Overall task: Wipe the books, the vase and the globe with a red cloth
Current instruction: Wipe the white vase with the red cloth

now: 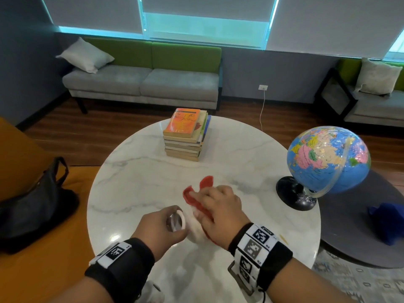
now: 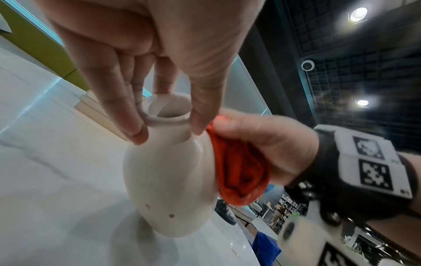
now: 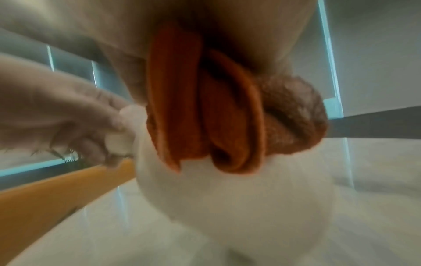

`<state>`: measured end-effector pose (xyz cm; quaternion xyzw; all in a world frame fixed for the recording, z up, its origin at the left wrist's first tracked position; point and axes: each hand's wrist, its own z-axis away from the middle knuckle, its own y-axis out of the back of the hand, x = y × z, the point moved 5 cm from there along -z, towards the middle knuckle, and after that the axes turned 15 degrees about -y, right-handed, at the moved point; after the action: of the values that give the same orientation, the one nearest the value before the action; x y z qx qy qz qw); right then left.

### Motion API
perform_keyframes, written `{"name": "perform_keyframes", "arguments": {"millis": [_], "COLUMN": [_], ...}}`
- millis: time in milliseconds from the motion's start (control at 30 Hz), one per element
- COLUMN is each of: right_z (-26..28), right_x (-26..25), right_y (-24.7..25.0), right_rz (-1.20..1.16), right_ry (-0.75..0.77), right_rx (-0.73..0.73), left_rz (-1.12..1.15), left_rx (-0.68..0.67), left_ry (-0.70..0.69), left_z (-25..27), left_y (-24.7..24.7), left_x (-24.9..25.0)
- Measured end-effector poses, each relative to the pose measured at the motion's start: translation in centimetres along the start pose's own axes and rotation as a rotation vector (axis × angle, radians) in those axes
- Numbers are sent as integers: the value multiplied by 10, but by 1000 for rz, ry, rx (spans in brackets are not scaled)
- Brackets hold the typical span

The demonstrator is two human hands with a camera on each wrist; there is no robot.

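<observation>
A white vase stands on the near part of the round marble table. My left hand pinches its rim from above with fingertips and thumb. My right hand grips the bunched red cloth and presses it against the vase's right side. A stack of books sits at the table's far middle. The blue globe on a black base stands at the right edge.
A dark bag lies on an orange seat to the left. A blue cloth lies on a low grey table at the right. A grey and green sofa stands beyond the table.
</observation>
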<state>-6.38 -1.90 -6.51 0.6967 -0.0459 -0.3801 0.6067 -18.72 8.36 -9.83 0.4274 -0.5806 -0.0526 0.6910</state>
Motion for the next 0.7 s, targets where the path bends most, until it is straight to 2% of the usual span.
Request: {"name": "perform_keyframes", "arguments": {"millis": [67, 167, 233, 367, 433, 500, 633, 700], "right_z": [3, 9, 7, -5, -9, -9, 9, 12], "right_x": [12, 16, 19, 46, 62, 57, 3, -1], "right_y": [-23, -34, -31, -21, -16, -12, -22, -30], "right_rz": [101, 76, 74, -77, -22, 83, 228, 253], "right_ry": [-26, 74, 59, -130, -244, -204, 51, 85], "right_rx": [-166, -160, -144, -67, -107, -150, -185, -178], "left_rz": [14, 23, 19, 35, 39, 28, 7, 7], "left_rx": [-11, -3, 4, 17, 9, -6, 4, 6], "left_ry": [-4, -5, -1, 58, 71, 68, 58, 61], "left_z": [0, 2, 4, 6, 6, 6, 6, 7], "left_y": [-1, -2, -3, -2, -3, -4, -6, -7], "left_x": [1, 1, 0, -8, -10, -10, -10, -9]}}
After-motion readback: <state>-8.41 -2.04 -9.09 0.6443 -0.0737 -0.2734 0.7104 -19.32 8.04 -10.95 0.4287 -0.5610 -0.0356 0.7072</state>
